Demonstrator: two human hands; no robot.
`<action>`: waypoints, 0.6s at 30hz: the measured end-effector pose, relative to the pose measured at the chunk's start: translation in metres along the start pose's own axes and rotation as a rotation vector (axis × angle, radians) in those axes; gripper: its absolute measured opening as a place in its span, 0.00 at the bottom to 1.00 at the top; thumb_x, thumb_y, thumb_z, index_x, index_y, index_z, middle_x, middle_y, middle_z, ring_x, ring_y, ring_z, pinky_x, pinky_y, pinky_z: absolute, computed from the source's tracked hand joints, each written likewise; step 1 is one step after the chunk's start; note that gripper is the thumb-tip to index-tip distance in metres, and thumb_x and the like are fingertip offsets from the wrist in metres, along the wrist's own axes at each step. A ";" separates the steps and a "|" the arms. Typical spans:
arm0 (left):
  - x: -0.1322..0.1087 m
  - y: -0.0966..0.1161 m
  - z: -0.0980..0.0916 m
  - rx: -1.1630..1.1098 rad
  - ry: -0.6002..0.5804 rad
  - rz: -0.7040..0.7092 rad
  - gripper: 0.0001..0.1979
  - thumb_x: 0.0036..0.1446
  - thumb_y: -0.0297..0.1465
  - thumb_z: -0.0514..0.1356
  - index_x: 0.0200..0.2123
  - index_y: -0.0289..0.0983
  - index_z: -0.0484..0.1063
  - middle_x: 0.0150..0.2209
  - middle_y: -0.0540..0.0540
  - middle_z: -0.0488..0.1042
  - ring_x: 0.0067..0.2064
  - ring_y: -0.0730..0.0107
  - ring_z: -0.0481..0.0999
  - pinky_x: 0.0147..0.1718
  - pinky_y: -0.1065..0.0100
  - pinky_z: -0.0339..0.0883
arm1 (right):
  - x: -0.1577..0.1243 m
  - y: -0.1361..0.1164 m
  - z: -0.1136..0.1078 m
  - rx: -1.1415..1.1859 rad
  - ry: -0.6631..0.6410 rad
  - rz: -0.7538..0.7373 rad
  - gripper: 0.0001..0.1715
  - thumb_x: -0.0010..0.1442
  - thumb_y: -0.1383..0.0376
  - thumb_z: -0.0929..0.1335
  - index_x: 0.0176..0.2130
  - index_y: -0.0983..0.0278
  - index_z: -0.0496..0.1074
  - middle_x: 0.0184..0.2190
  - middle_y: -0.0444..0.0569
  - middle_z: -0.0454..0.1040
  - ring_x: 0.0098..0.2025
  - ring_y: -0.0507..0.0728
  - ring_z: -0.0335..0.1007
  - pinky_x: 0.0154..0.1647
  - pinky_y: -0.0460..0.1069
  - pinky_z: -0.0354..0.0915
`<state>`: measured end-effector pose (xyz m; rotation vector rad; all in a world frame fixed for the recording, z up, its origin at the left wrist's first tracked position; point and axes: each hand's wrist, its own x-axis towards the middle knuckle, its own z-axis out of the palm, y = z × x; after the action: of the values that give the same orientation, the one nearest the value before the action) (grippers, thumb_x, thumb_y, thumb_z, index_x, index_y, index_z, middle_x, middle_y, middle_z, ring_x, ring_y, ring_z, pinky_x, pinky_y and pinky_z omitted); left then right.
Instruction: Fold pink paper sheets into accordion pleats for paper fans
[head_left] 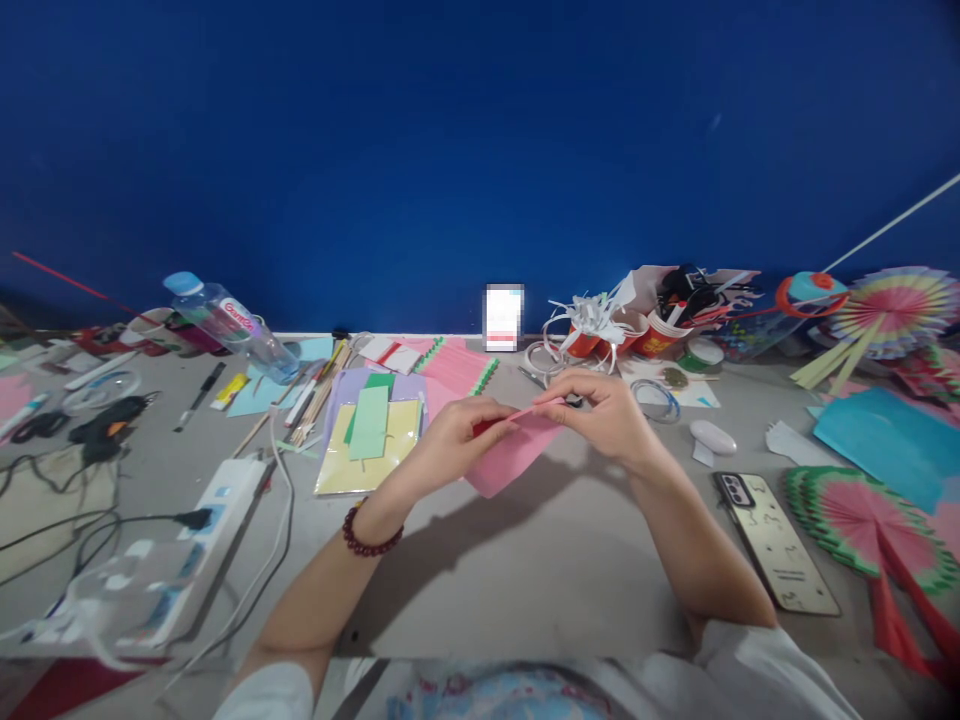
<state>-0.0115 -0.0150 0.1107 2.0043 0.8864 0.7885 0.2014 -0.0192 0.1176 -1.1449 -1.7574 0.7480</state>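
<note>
A sheet of pink paper [510, 462] is held up above the grey table in front of me. My left hand [466, 438] pinches its upper left edge between thumb and fingers. At the upper right edge, the thumb and fingers of my right hand [594, 412] close on the same sheet. The paper hangs tilted below both hands, and its top edge looks folded or doubled. Just left of my left hand lie light green paper strips [369, 422] on a yellow paper pack [405, 435]. A pleated pink paper [457, 368] with green edging rests behind the hands.
A phone [780, 545] and a watermelon-like paper fan [877, 520] lie at right. Paper cups [660, 335] with tools stand at the back. On the left are a power strip [214, 545] with cables, a leaning plastic bottle [236, 325] and a glue gun [112, 425].
</note>
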 end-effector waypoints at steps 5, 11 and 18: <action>-0.001 -0.001 0.001 0.037 0.023 0.002 0.13 0.64 0.36 0.54 0.39 0.39 0.78 0.35 0.45 0.79 0.35 0.68 0.76 0.31 0.70 0.67 | -0.001 -0.002 -0.001 -0.009 -0.005 0.001 0.06 0.54 0.59 0.73 0.30 0.59 0.80 0.28 0.47 0.76 0.32 0.54 0.70 0.31 0.49 0.64; -0.002 0.004 0.000 0.169 0.022 0.044 0.14 0.65 0.34 0.52 0.39 0.37 0.78 0.33 0.45 0.79 0.34 0.68 0.75 0.30 0.70 0.65 | 0.003 -0.001 -0.006 0.029 -0.063 0.028 0.05 0.53 0.58 0.74 0.31 0.56 0.81 0.29 0.46 0.78 0.34 0.55 0.73 0.34 0.50 0.68; -0.001 0.008 0.002 0.299 0.013 0.071 0.18 0.66 0.34 0.50 0.30 0.36 0.76 0.24 0.48 0.73 0.27 0.72 0.68 0.25 0.71 0.57 | 0.005 0.004 -0.007 0.014 -0.096 0.029 0.06 0.54 0.61 0.72 0.31 0.58 0.82 0.25 0.46 0.78 0.28 0.54 0.72 0.27 0.48 0.65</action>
<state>-0.0085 -0.0200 0.1161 2.3035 0.9932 0.7436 0.2083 -0.0130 0.1186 -1.1440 -1.8149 0.8445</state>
